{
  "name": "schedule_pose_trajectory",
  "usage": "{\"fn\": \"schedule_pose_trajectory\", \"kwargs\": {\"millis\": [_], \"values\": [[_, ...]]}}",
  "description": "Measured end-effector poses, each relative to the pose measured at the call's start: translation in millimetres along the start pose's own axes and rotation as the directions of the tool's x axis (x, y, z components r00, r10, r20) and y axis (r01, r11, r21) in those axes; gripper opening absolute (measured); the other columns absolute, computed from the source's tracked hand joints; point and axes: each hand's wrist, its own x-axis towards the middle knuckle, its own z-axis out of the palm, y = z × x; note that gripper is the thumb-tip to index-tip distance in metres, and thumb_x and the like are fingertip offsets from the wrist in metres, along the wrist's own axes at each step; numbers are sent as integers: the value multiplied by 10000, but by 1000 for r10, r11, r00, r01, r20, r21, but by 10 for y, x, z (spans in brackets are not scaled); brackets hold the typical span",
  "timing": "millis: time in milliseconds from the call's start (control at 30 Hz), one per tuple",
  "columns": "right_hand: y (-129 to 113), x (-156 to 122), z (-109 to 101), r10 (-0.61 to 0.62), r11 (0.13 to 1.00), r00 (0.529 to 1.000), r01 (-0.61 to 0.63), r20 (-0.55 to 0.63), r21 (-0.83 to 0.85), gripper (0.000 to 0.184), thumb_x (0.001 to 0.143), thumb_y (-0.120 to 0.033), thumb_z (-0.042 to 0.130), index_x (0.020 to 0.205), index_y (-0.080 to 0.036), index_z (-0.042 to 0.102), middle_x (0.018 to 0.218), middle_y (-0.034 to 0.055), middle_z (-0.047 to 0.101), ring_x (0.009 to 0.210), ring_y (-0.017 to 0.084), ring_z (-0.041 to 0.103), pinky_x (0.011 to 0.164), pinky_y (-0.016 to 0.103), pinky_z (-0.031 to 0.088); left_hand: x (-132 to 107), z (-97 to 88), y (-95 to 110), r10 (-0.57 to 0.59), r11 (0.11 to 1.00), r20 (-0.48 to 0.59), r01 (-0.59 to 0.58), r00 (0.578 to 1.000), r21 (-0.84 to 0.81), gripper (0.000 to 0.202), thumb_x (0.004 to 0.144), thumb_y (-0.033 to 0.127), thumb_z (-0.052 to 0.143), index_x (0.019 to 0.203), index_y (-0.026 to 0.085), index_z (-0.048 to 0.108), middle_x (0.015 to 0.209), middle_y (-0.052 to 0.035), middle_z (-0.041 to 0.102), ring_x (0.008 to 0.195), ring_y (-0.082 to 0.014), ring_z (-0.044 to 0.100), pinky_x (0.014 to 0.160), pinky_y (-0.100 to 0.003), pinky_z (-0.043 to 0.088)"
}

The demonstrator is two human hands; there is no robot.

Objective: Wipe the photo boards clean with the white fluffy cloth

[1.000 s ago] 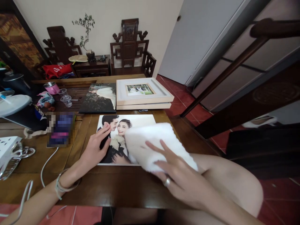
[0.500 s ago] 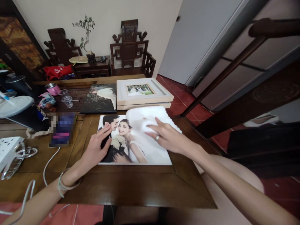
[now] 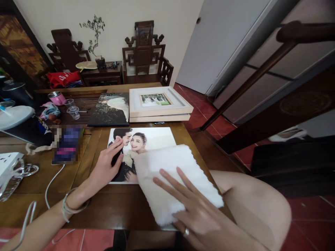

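Observation:
A square wedding photo print (image 3: 157,134) of a couple lies on the wooden table in front of me. My left hand (image 3: 106,164) rests on its left side, fingers stretched out and flat, holding nothing. A fluffy white cloth (image 3: 180,157) covers the print's lower right part and reaches toward the table's near edge. My right hand (image 3: 193,209), with a ring on it, is on the cloth's near part. Three fingers spread over the top, while a lower digit meets the near edge; the grip's underside is hidden.
Behind the print are a dark photo panel (image 3: 112,109) and stacked pale frames (image 3: 161,113). To the left lie a blurred-out phone (image 3: 68,144) on a white cable, a clear hair claw (image 3: 15,179), a power strip (image 3: 9,162) and a large lidded cup (image 3: 24,129).
My right hand has moved toward me, bringing the white cloth down with it. The print's upper right corner now shows. My left hand has stayed in place.

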Motion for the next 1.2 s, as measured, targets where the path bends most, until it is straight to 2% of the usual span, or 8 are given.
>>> {"fn": "schedule_pose_trajectory", "kwargs": {"millis": [100, 233, 433, 567, 800, 900, 1033, 1200], "values": [[120, 59, -26, 6, 1000, 1000, -6, 18, 27, 221, 769, -64, 504, 725, -175, 689, 1444, 155, 456, 1386, 360, 287, 1097, 671, 206, 5, 4, -15, 14, 1000, 7, -14, 1000, 5, 395, 929, 269, 475, 1280, 120, 577, 1384, -134, 533, 1321, -243, 461, 1108, -457, 373], [510, 369, -93, 103, 994, 991, -99, 91, -49, 294, 814, -69, 474, 946, -152, 723, 1441, 175, 457, 1380, 349, 307, 1092, 650, 241, 6, 6, -17, 13, 1000, 17, -13, 1000, 17, 400, 933, 271, 471, 1278, 98, 577, 1388, -146, 525, 1324, -239, 456, 1114, -442, 366], [876, 794, -87, 201, 945, 970, -154, 140, -290, 301, 796, -67, 503, 1010, -99, 712, 1543, 164, 271, 1407, 441, 151, 1056, 708, 235, 3, -10, 3, 7, 1000, 32, -7, 999, 16, 403, 937, 263, 466, 1299, 112, 562, 1388, -131, 529, 1337, -230, 439, 1114, -438, 367], [718, 709, -3, 203, 947, 968, -156, 148, -279, 266, 783, -103, 540, 958, -123, 739, 1545, 150, 275, 1405, 464, 125, 1068, 728, 158, -1, -7, 1, 5, 1000, 32, -6, 999, 21, 393, 938, 260, 464, 1296, 131, 565, 1389, -123, 531, 1338, -234, 438, 1111, -449, 372], [-10, 167, 65, 86, 993, 993, -79, 83, -89, 168, 654, -68, 555, 640, -151, 701, 1554, 125, 256, 1397, 480, 124, 1067, 745, 99, -13, 6, -9, 20, 999, 25, -21, 999, 26, 397, 944, 257, 453, 1309, 134, 552, 1409, -125, 511, 1342, -249, 433, 1108, -481, 370], [-40, 149, 23, 92, 996, 990, -89, 104, -29, 191, 659, -74, 543, 660, -172, 707, 1547, 97, 282, 1404, 448, 153, 1077, 727, 121, -13, 5, -10, 18, 999, 29, -19, 999, 28, 402, 945, 255, 455, 1319, 137, 542, 1410, -124, 511, 1347, -244, 427, 1112, -477, 363], [293, 393, -79, 174, 984, 970, -165, 171, -62, 302, 714, -76, 515, 860, -187, 756, 1513, 111, 350, 1403, 419, 191, 1069, 719, 172, -15, 4, -14, 13, 1000, 31, -13, 999, 27, 403, 945, 255, 454, 1321, 138, 540, 1415, -129, 504, 1348, -243, 424, 1112, -471, 362], [874, 748, -165, 196, 972, 969, -171, 153, -161, 396, 792, -67, 453, 1095, -134, 699, 1479, 142, 408, 1389, 397, 263, 1052, 698, 266, -18, 9, -15, 19, 1000, 26, -19, 999, 23, 395, 941, 251, 462, 1304, 124, 554, 1392, -136, 528, 1339, -240, 438, 1110, -456, 368]]}}
